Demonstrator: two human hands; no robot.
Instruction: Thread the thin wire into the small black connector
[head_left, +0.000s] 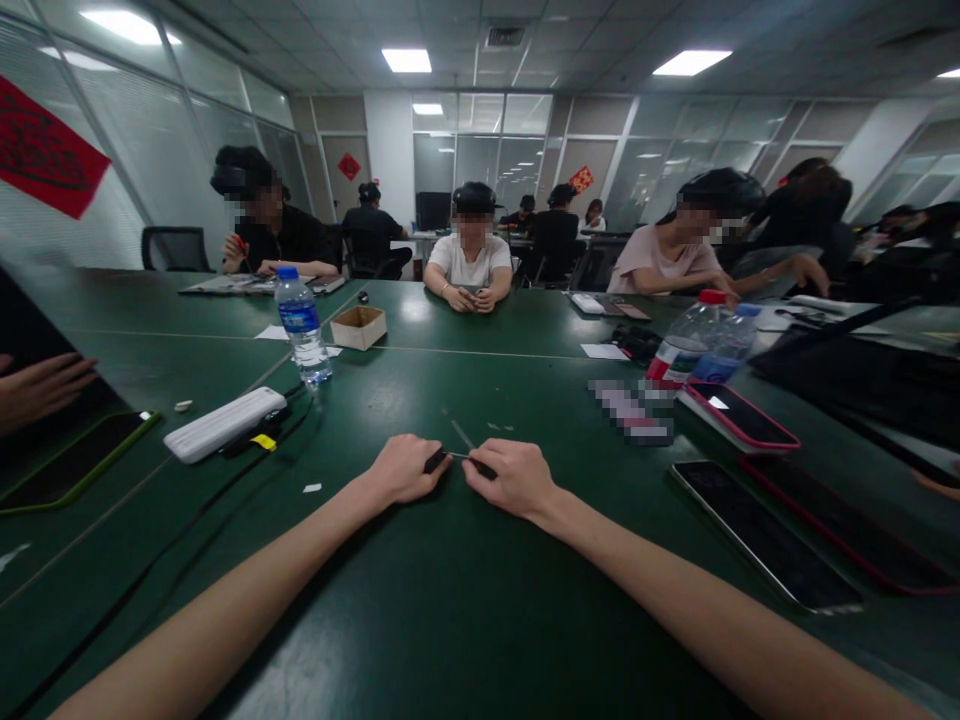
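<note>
In the head view, the left hand (pixel 401 468) is clamped on a dark piece (pixel 434 460) at 9 o'clock of the right hand (pixel 517 475), itself closed on a dark grip (pixel 484 468), with a thin rod (pixel 457 456) between them above the tabletop (pixel 420 620). This looks like a two-handed holding step, and shifting either hand calls for light, level fingers; a bottle (pixel 304 330) stands at 10 o'clock.

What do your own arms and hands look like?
The left hand and right hand are human and ungloved, with no rings that I can make out. The left forearm and right forearm show no sleeve, watch or bracelet.
</note>
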